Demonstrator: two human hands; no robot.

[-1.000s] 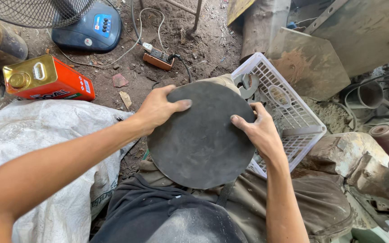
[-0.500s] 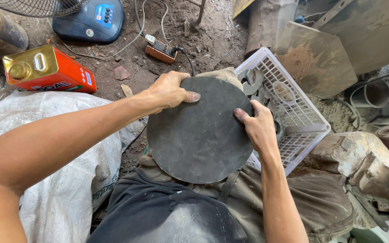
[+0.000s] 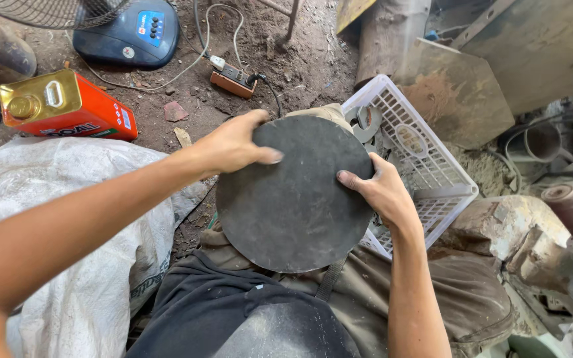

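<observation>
Both hands hold a dark round disc (image 3: 293,195) over the person's lap, its flat face turned up toward the camera. Left hand (image 3: 233,142) grips the upper left rim, thumb laid across the face and fingers curled behind the edge; compared with a second ago it has slid a little further round toward the top of the disc. Right hand (image 3: 379,192) clasps the right rim, thumb pressed on the face, fingers hidden behind; it sits lower along the edge than it did before. The disc itself has stayed over the knees, though it now covers more of the white plastic crate (image 3: 426,166), which stands just beside the right knee with metal rings lying in it. On the dirt floor to the left lies an orange tin can (image 3: 67,109) with a gold top, near a white sack (image 3: 67,199). Farther off are a blue fan base (image 3: 130,33) and a power strip (image 3: 233,79) with its cable.
</observation>
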